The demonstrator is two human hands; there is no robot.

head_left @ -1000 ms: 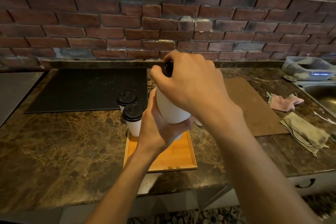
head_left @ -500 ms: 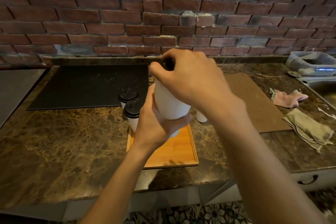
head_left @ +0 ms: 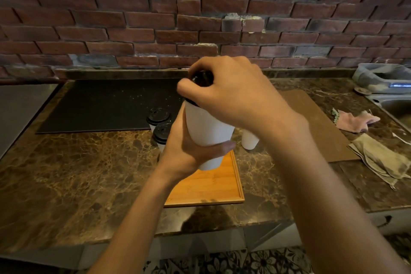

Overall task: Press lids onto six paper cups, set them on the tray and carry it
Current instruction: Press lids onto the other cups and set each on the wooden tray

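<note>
My left hand [head_left: 189,151] grips a white paper cup [head_left: 205,127] round its lower half and holds it in the air above the orange wooden tray [head_left: 213,187]. My right hand [head_left: 233,93] curls over the cup's top, fingers wrapped round a black lid [head_left: 201,79] seated on the rim. Two lidded white cups [head_left: 159,117] [head_left: 162,134] stand at the tray's far left end, partly hidden by my left hand. Another white cup [head_left: 249,141] stands on the counter just right of the tray, its top hidden behind my right wrist.
The tray lies on a brown marble counter [head_left: 77,173]. A black mat [head_left: 106,104] sits behind to the left, a brown board [head_left: 318,122] to the right. Cloths [head_left: 355,120] [head_left: 378,160] lie near a sink [head_left: 395,104] at far right. A brick wall backs the counter.
Both hands have kept the same hold on the cup and lid. The cup has stayed above the tray; the view has shifted slightly.
</note>
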